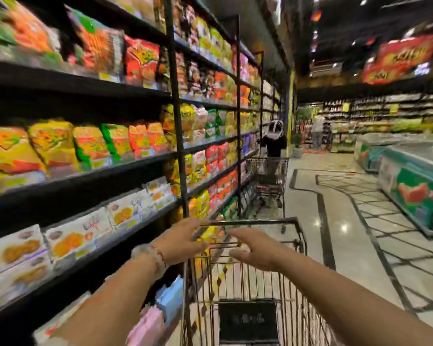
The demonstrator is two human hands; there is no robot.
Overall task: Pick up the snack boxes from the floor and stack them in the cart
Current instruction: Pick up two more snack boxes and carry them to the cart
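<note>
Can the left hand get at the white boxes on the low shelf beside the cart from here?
Probably yes: left hand hovers open over the cart, holding nothing, and the white boxes sit unblocked on the shelf just left.

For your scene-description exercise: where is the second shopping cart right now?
In the head view, the second cart stands farther down the aisle, centre frame, close to the left-hand shelves, with a person in black just behind it.

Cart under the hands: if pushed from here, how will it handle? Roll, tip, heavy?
The cart is open wire mesh and its basket looks empty, so probably light. The floor is glossy tile, so it should roll easily and may drift. Neither the left hand nor the right hand grips it: fingers spread above the basket, so nothing checks it.
</note>
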